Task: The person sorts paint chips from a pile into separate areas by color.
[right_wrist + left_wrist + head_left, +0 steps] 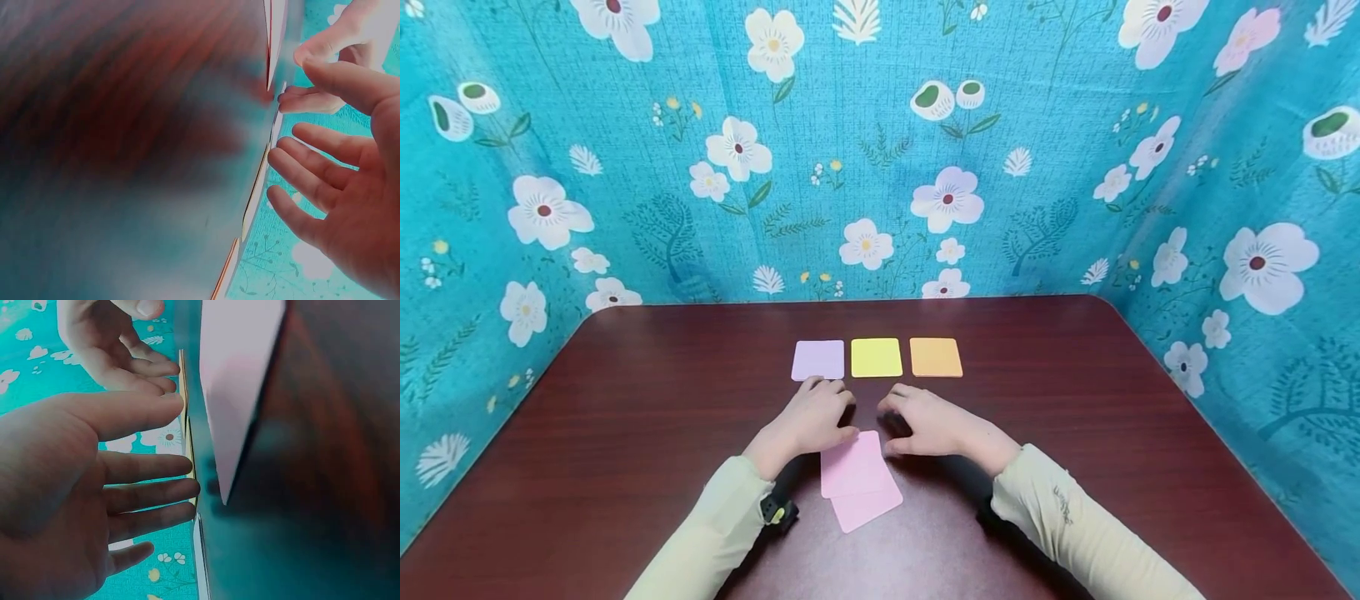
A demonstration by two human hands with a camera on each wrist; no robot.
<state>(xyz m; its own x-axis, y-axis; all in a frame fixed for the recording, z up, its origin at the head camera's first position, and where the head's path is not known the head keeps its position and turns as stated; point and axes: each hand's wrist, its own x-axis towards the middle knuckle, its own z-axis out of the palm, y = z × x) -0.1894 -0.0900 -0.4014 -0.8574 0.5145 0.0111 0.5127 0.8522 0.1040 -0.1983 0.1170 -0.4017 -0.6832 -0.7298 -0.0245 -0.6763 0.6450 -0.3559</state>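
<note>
A: Location of the pink cards (859, 481)?

B: Two overlapping, flat on the table (625, 417), near edge, just below both hands. Lilac card (818, 360), yellow card (876, 357) and orange card (936, 357) lie in a row beyond.

A: Handling?

B: Judged light, thin, slightly stiff, likely to slide on polished wood. Lift at an exposed corner or edge.

A: Hands?

B: Left hand (812, 419): fingers relaxed, nearly straight, holding nothing. Right hand (928, 425): likewise loosely spread, empty. Contact with the top pink card cannot be determined.

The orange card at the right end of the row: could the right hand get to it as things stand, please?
Probably yes. The right hand is open and holds nothing, and bare table lies between it and the orange card.
</note>
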